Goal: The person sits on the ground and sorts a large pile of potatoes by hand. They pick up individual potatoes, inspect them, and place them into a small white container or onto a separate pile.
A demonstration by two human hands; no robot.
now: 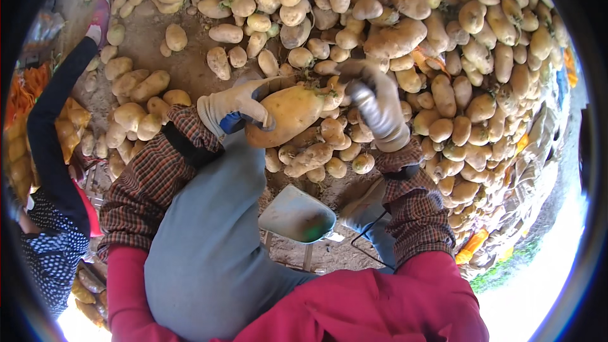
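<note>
My left hand (240, 104), in a pale work glove with blue on the palm, grips a large potato (287, 114) above my knee. Small sprouts and a bit of green show at the potato's right end, beside a smaller knobbly potato (334, 92). My right hand (375, 99), also gloved and blurred, is raised just right of it, over the potato heap (446, 95); whether its fingers hold anything cannot be told. Smaller potatoes (313, 156) lie on the soil below both hands.
A pale scoop-shaped container (298, 213) stands between my legs. More potatoes (137, 85) lie on the ground at left. Another person (52, 228) is at the far left, near orange mesh bags (28, 85). Crumpled sheeting (532, 175) edges the heap at right.
</note>
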